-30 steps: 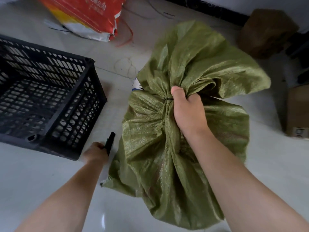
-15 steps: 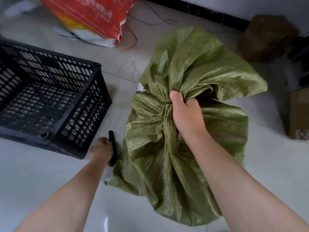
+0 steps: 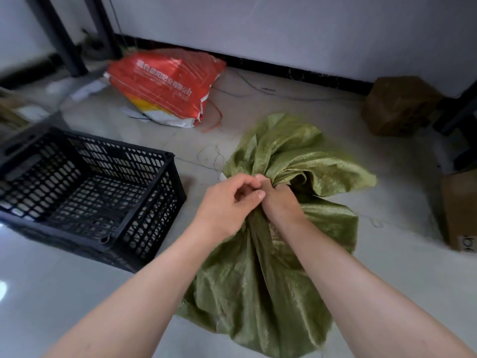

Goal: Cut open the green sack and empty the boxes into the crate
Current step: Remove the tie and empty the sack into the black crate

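On the pale floor (image 3: 387, 267), items as they lie:

Green sack (image 3: 258, 293): slumped between your forearms, bulging low, its neck gathered tight and the loose top flopped away from you. Not yet open; no boxes visible.

Right hand (image 3: 280, 202): fisted around the gathered neck. Keep that grip firm and lift slightly so the neck stays taut.

Left hand (image 3: 227, 202): curled against the right one at the neck, thumb and forefinger pinched together. Whether it holds a blade or a tie, you cannot tell; nothing shows between the fingers (image 3: 249, 183).

Black crate (image 3: 85, 192): slotted plastic, empty as far as can be seen, standing just beside the sack on your left.

Also present: red sack (image 3: 167, 81) by the wall, brown cartons (image 3: 400, 104) on your right.

Handling note, as a judgement: the binding at the neck is the place to cut.
- Cut away from the gripping hand.
- Keep the right thumb clear.
- Work only at the tie, not the body of the cloth, so the contents are not nicked.
- The woven fabric is slippery and may slide through a loose fist.
- The crate looks near enough to tip into without dragging.
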